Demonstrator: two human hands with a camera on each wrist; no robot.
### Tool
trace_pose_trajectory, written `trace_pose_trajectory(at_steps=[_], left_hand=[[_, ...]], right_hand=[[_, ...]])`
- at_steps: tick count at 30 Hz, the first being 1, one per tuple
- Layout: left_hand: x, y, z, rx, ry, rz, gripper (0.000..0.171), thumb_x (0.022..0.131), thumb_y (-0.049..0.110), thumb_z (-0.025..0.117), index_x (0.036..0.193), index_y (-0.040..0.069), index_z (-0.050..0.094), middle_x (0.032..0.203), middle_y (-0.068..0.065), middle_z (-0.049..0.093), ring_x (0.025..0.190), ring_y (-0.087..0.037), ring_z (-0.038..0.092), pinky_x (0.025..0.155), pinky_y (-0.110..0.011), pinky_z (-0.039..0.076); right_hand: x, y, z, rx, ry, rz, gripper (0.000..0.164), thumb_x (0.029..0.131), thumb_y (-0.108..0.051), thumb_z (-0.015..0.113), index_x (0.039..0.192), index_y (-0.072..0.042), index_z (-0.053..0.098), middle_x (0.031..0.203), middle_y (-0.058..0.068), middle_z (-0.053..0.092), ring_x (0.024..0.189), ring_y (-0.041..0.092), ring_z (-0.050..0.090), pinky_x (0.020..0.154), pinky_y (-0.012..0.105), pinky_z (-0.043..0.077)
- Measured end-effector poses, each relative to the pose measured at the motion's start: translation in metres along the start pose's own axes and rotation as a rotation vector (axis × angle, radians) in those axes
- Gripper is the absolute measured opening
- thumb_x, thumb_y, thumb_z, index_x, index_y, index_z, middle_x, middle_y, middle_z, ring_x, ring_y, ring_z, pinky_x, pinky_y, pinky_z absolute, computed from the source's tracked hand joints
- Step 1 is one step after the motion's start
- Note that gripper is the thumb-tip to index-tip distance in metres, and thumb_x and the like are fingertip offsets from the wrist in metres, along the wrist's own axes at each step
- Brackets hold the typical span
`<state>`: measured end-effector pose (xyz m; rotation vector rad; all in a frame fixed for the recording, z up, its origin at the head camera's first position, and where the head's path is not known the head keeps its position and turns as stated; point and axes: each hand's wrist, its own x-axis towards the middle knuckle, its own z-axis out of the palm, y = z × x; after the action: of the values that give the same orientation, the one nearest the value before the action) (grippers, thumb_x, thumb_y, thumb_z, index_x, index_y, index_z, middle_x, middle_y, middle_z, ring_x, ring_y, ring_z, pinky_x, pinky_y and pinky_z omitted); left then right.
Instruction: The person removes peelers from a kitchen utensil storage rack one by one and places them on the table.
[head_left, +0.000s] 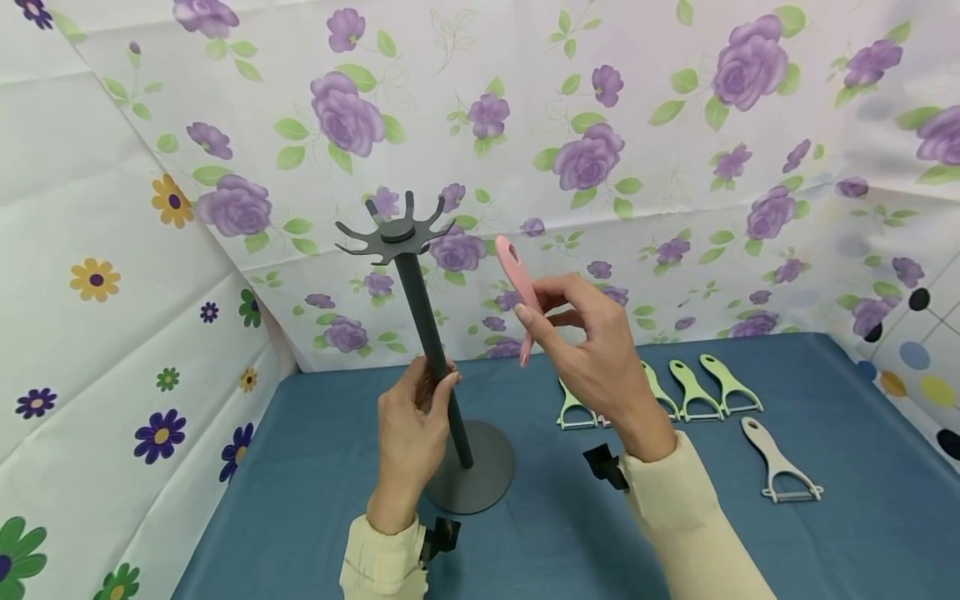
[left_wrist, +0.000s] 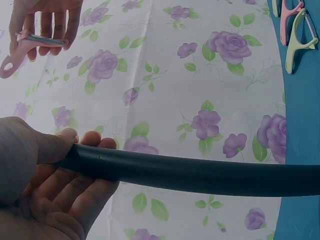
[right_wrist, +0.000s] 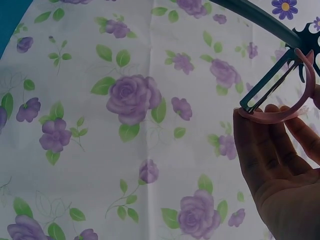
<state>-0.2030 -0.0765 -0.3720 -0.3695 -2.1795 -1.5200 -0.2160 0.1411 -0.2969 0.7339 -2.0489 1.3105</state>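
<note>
A dark grey stand with a ring of upturned hooks at its top rises from a round base. My left hand grips its pole about midway; in the left wrist view the thumb and fingers lie round the pole. To the right of the hooks, in the air, my right hand pinches a pink peeler, its holed handle end pointing up and left. The right wrist view shows the peeler's metal blade and curved pink frame against the fingers. The peeler and the hooks are apart.
Several green peelers lie in a row on the blue tabletop behind the right hand, with a pink one among them. A white-grey peeler lies nearer at the right. Flower-patterned sheets stand behind and at both sides.
</note>
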Motion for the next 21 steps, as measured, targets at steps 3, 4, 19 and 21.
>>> trace_pose_trajectory(at_steps=[3, 4, 19, 21], left_hand=[[0.000, 0.000, 0.000, 0.004, -0.001, -0.008, 0.015, 0.101, 0.017, 0.065, 0.112, 0.008, 0.070, 0.107, -0.013, 0.076, 0.099, -0.027, 0.077, 0.090, -0.040, 0.063], [0.001, 0.001, 0.000, 0.006, -0.001, -0.010, 0.015, 0.101, 0.017, 0.065, 0.112, 0.008, 0.070, 0.107, -0.013, 0.076, 0.099, -0.027, 0.077, 0.090, -0.040, 0.063], [0.000, 0.002, 0.000, 0.014, -0.004, -0.004, 0.014, 0.101, 0.016, 0.065, 0.112, 0.007, 0.070, 0.106, -0.013, 0.077, 0.098, -0.027, 0.077, 0.089, -0.041, 0.063], [0.000, 0.001, -0.001, 0.016, -0.004, -0.003, 0.014, 0.102, 0.016, 0.065, 0.112, 0.008, 0.070, 0.106, -0.012, 0.077, 0.098, -0.026, 0.077, 0.089, -0.041, 0.063]], right_hand=[[-0.002, 0.003, -0.002, 0.000, 0.000, -0.001, 0.019, 0.098, -0.015, 0.070, 0.117, -0.012, 0.070, 0.103, 0.001, 0.069, 0.096, 0.010, 0.065, 0.084, 0.027, 0.061], [-0.002, 0.004, -0.002, 0.000, 0.000, -0.001, 0.019, 0.098, -0.015, 0.070, 0.117, -0.011, 0.070, 0.103, 0.000, 0.068, 0.096, 0.010, 0.065, 0.084, 0.026, 0.061], [-0.014, 0.011, -0.009, -0.041, 0.002, 0.034, 0.019, 0.098, -0.015, 0.071, 0.116, -0.013, 0.070, 0.103, -0.001, 0.069, 0.096, 0.008, 0.065, 0.080, 0.023, 0.061], [-0.016, 0.012, -0.009, -0.044, 0.002, 0.047, 0.019, 0.098, -0.016, 0.071, 0.116, -0.014, 0.070, 0.102, -0.002, 0.069, 0.096, 0.008, 0.065, 0.080, 0.023, 0.061]])
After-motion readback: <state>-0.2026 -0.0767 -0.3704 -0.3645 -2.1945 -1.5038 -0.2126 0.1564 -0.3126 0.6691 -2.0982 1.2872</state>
